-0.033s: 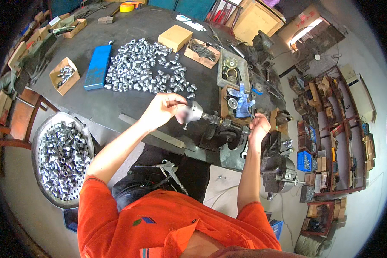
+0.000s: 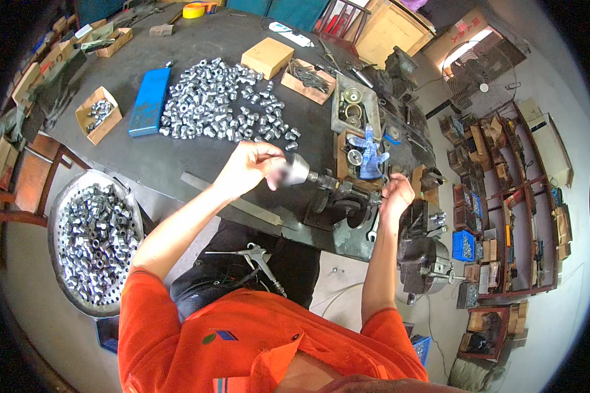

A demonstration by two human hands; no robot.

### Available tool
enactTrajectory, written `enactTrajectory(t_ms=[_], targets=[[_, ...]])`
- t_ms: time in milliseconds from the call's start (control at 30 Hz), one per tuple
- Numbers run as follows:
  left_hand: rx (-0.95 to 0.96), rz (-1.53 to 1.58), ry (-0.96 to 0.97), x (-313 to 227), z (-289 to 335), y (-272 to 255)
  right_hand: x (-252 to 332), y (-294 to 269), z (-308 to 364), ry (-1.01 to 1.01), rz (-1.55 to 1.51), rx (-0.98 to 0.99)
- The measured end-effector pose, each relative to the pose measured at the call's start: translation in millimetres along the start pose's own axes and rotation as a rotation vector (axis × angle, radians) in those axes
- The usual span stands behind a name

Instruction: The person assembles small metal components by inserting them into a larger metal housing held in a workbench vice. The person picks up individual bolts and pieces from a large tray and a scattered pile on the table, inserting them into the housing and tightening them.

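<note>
My left hand [image 2: 248, 169] reaches to the mouth of a silver cone-shaped chuck [image 2: 298, 169], its fingers pinched round something smeared by motion. The chuck sits on a dark spindle device [image 2: 344, 200] near the bench's front edge. To the right of the device, my right hand [image 2: 397, 192] is closed, and what lies inside its fingers I cannot make out. Below that hand shows the end of a spanner [image 2: 372, 234]. A blue glove [image 2: 372, 157] lies just beyond it. Behind the chuck spreads a heap of metal nuts [image 2: 203, 101].
A perforated metal bowl [image 2: 58, 262] full of nuts stands at the left. On the bench are a blue box [image 2: 148, 103], a cardboard box [image 2: 267, 57] and a flat metal bar [image 2: 255, 212]. An air blow gun [image 2: 259, 259] lies on my lap. A vise-like machine [image 2: 423, 262] stands right.
The chuck has turned a little: a small peg under its rim no longer shows. Both hands stay in nearly the same place.
</note>
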State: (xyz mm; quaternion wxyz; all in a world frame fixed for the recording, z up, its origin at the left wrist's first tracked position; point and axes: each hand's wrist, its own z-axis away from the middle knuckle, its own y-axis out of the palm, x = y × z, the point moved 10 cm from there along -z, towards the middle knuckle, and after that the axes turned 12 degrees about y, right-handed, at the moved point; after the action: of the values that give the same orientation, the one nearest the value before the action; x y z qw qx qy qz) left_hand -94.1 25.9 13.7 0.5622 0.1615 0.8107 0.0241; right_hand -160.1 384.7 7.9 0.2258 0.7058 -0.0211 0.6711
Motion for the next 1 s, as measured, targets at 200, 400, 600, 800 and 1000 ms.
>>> enactTrajectory(t_ms=[200, 400, 600, 800, 1000], targets=[[-0.014, -0.025, -0.101, 6, 1, -2, 0, 4, -4, 0.035, -0.02, 0.024], [0.016, 0.007, -0.005, -1, -2, 1, -17, 2, -12, -0.148, 0.19, 0.073], [0.064, 0.065, -0.019, 1, -2, 4, -57, -27, -21, -0.377, 0.476, 0.091], [0.07, 0.071, 0.068, -9, -1, 1, -118, -85, 31, 0.365, -0.097, -0.253], [0.009, 0.546, 0.095, -36, 22, 1, -6, -51, 117, 0.042, -0.065, 0.118]])
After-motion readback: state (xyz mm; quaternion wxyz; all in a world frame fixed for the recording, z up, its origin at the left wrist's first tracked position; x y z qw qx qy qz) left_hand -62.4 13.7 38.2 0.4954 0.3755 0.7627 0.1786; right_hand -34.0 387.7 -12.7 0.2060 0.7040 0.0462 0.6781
